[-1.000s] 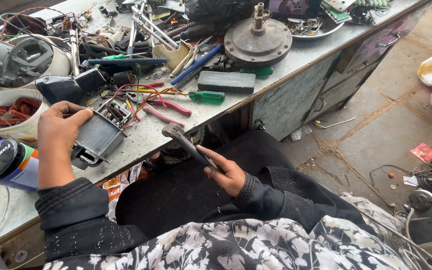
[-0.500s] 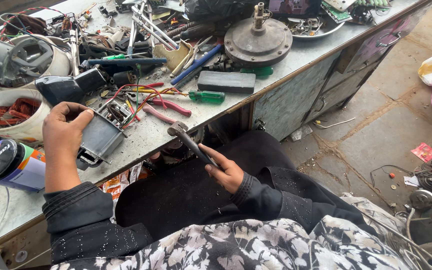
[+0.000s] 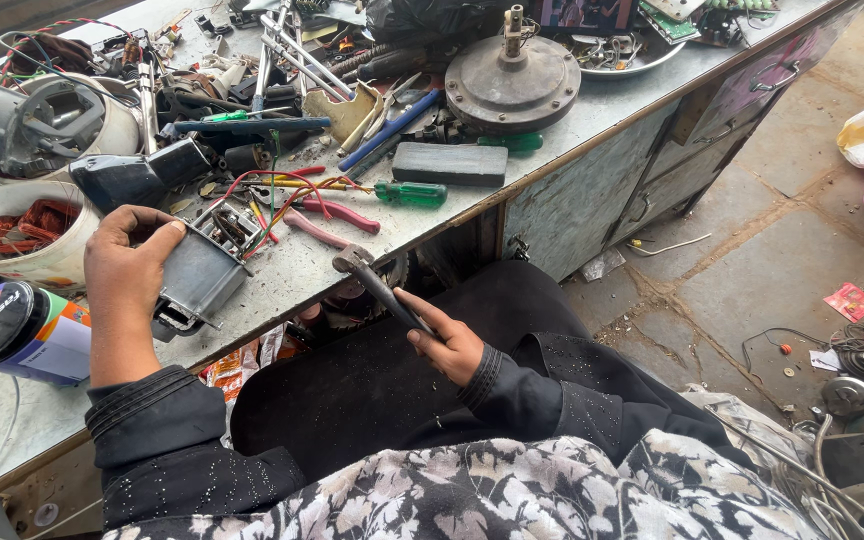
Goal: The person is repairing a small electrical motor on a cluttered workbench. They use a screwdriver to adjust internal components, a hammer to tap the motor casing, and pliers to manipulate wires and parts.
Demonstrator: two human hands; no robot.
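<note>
The rigid, likely heavy grey boxy metal unit (image 3: pixel 197 280) is clasped by the left hand (image 3: pixel 127 265); dark pliers (image 3: pixel 377 285) are gripped by the right hand (image 3: pixel 447 345).

The surface (image 3: pixel 572 130) is dull, scratched grey metal. A matt grey plastic casing (image 3: pixel 197 280) sits under the left hand (image 3: pixel 127 265). The right hand (image 3: pixel 447 345) holds dark metal pliers (image 3: pixel 377 285). A rusty metal disc (image 3: pixel 512 85) looks rough. Black cloth sleeves (image 3: pixel 532 385) are matt.
</note>
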